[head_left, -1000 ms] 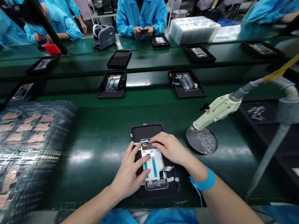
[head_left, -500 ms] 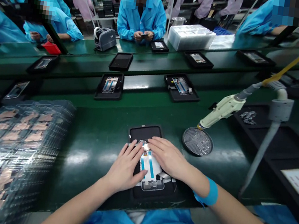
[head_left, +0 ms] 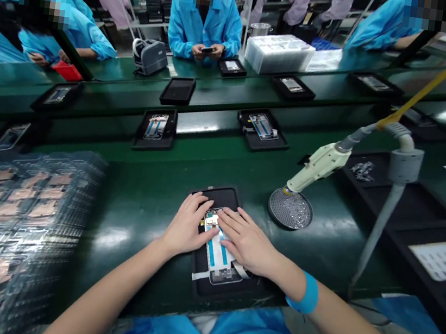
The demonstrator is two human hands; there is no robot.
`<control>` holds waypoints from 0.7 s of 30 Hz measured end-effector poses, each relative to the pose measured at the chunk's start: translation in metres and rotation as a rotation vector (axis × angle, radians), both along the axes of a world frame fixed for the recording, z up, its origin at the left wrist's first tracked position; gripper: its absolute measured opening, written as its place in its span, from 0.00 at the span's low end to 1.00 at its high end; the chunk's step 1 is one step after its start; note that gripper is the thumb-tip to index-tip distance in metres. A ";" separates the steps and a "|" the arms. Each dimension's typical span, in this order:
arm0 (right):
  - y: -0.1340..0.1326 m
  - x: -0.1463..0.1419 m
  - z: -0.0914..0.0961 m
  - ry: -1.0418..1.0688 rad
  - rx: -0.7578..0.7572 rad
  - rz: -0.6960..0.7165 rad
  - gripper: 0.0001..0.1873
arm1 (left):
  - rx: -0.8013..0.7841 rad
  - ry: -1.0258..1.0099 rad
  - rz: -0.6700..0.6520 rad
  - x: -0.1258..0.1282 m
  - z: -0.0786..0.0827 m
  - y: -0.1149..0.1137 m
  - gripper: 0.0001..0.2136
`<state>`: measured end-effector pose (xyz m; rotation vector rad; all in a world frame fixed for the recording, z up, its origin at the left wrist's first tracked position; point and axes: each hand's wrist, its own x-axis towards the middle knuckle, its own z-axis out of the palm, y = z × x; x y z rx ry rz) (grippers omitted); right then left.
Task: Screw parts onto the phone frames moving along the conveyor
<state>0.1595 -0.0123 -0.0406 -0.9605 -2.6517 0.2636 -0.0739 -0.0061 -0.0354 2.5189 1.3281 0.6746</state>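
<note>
An opened phone body [head_left: 218, 251], with two blue strips along its middle and a small board at its top end, lies in a black foam tray [head_left: 223, 193] in front of me. My left hand [head_left: 185, 225] rests at its upper left edge, fingers bent over the side and thumb reaching across the phone. From the right, my right hand [head_left: 249, 243] lies over the phone's upper right part with its fingers stretched out and covers some of it. A white strip [head_left: 200, 276] sticks out at the phone's lower left. Neither hand is closed on anything.
At the right, a pale electric screwdriver [head_left: 319, 166] stands with its tip over a round screw dish [head_left: 290, 209]. Stacked clear trays [head_left: 33, 202] with copper-coloured parts fill the left. Black trays with phone bodies [head_left: 156, 127] lie beyond, and a co-worker [head_left: 207, 20] sits opposite.
My left hand has slid away from me along the phone's left edge, uncovering the lower left strip. My right hand's fingers have come nearer and spread. The view has shifted slightly.
</note>
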 end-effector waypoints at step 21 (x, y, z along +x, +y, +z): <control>0.002 0.004 -0.001 0.087 -0.090 0.030 0.28 | 0.043 0.320 0.076 0.016 0.011 -0.015 0.21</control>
